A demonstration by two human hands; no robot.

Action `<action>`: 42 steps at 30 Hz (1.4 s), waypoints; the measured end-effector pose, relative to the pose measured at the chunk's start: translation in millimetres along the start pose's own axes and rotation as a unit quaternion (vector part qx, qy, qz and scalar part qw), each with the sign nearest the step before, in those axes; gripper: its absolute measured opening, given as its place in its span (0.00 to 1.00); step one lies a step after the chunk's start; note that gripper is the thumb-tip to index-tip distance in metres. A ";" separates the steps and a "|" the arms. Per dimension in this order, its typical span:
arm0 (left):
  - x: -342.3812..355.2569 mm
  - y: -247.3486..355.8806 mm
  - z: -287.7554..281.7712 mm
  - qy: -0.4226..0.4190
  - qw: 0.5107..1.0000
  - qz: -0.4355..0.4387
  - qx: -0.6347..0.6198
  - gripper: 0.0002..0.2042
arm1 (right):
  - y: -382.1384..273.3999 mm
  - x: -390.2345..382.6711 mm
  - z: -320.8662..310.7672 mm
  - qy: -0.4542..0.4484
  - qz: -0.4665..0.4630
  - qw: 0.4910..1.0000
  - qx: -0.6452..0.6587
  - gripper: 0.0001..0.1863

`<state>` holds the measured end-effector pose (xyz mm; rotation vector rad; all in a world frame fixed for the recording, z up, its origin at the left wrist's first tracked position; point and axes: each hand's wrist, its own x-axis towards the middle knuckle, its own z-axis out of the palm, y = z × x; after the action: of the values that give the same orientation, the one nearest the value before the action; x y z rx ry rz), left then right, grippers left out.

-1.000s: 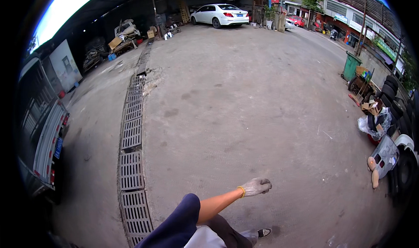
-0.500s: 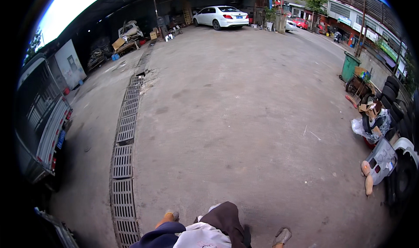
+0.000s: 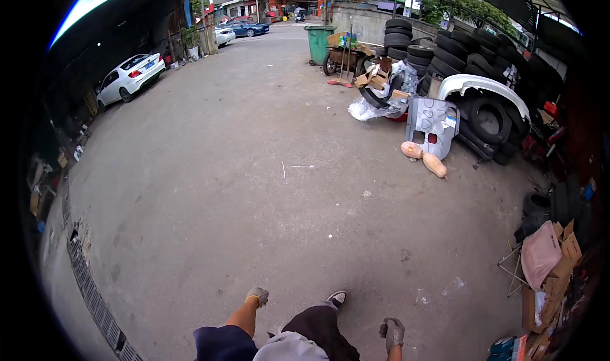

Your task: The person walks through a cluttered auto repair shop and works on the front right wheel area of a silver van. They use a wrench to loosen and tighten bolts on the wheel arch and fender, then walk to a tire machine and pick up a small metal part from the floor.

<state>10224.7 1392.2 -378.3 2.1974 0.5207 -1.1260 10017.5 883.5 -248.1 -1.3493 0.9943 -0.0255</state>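
My left hand, in a grey work glove with a yellowish cuff, swings ahead of my body at the lower middle. Its fingers are curled in and nothing shows in them. On the other side, my right hand wears a similar grey glove, its fingers also curled with no object visible. Neither hand touches anything; only concrete ground lies around them. Between them, one of my shoes, black and white, is stepping forward below a dark trouser leg.
At the right are stacked tires, a grey panel, two tan gourd-like things and a pink folding chair. A green bin stands farther off. A white car is parked at left, and a drain grate runs along the left.
My view has turned to the right, so the white car and grate shift left and the tire pile comes toward the middle. Both hands show more fully; the pink chair has come into view.
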 end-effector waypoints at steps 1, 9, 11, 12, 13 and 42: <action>35.6 38.1 -4.6 -0.020 0.991 0.046 0.123 0.14 | 14.4 18.4 -32.4 0.063 0.038 0.997 0.026 0.09; 2.5 566.3 192.1 -0.167 0.912 0.352 0.129 0.22 | 87.4 4.4 -159.6 0.322 0.303 0.877 0.188 0.06; -41.8 659.7 234.4 -0.236 0.886 0.388 0.097 0.22 | 78.0 30.4 -149.6 0.295 0.343 0.869 0.201 0.06; -51.6 686.1 251.1 -0.256 0.873 0.400 0.114 0.22 | 71.8 48.5 -143.3 0.273 0.361 0.868 0.204 0.06; -59.7 714.6 273.1 -0.279 0.856 0.416 0.130 0.22 | 64.3 69.6 -140.1 0.253 0.376 0.868 0.205 0.06; 171.2 1446.7 557.0 -0.234 0.943 0.226 0.066 0.12 | -559.3 920.5 -658.9 0.196 -0.001 0.945 -0.262 0.17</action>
<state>10840.7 -37.5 -283.8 1.9137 -0.2608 -1.3816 10468.9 -295.7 -256.0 -1.8804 1.3987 -0.0334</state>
